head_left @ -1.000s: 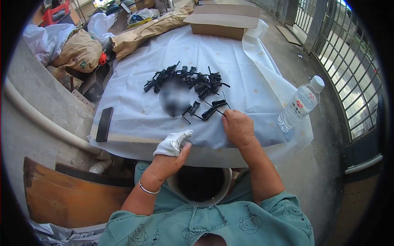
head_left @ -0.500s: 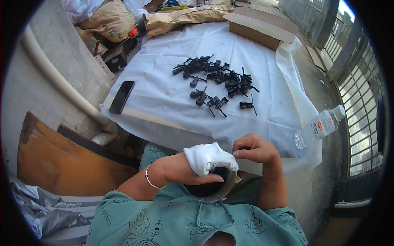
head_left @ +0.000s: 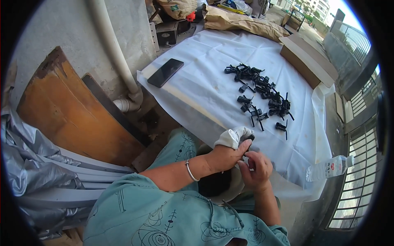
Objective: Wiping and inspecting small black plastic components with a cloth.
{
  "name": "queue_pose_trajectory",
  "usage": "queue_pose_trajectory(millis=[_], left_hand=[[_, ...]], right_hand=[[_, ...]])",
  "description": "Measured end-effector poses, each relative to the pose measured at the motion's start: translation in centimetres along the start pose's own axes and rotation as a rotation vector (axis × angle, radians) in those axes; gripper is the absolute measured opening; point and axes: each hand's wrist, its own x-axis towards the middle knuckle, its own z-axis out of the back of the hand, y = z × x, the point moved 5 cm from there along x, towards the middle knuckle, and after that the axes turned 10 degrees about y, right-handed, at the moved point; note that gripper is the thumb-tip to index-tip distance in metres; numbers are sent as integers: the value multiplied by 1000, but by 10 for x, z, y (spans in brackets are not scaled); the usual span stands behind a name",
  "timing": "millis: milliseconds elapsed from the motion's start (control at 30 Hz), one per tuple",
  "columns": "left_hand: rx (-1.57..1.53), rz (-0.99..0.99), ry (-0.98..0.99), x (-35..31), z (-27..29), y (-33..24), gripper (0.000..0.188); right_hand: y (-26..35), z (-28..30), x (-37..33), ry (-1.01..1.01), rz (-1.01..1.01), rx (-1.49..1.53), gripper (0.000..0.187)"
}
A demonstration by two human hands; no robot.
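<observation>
My left hand (head_left: 226, 157) has a white cloth cover (head_left: 234, 137) over its fingers and a bangle at the wrist. Its thumb presses against a small black plastic part (head_left: 251, 137), mostly hidden by the fingers. Right beside it, my right hand (head_left: 257, 169) is closed in a pinch just below the left thumb; whatever lies between its fingertips is too small to name. Below both hands, at my lap, stands a round container (head_left: 237, 180) with a dark inside. Farther off on the table, several black plastic parts with thin arms (head_left: 273, 95) lie in a loose pile.
A white sheet (head_left: 205, 88) covers the table. On it lie a dark phone (head_left: 166, 73) at the left and a water bottle (head_left: 324, 169) at the right edge. An open cardboard box (head_left: 305, 61) and brown paper (head_left: 246, 25) sit at the back. A wooden board (head_left: 78, 110) leans at left.
My view has turned, so the table's things appear farther right. Both hands have come together; a black part now shows at my left fingers, and my right hand has moved below the left thumb.
</observation>
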Motion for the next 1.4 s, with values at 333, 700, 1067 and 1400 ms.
queue_pose_trajectory(millis=[333, 700, 1067, 1400], left_hand=[[-345, 352, 312, -10, -12, 24, 30], [295, 37, 172, 3, -11, 10, 27], [464, -37, 191, 7, -11, 15, 27], [-335, 317, 257, 14, -1, 30, 33]], right_hand=[[-54, 1, -4, -106, -583, 526, 15], [-56, -17, -4, 43, -477, 388, 24], [-79, -41, -7, 80, -649, 568, 27], [-64, 8, 2, 201, -332, 142, 13]])
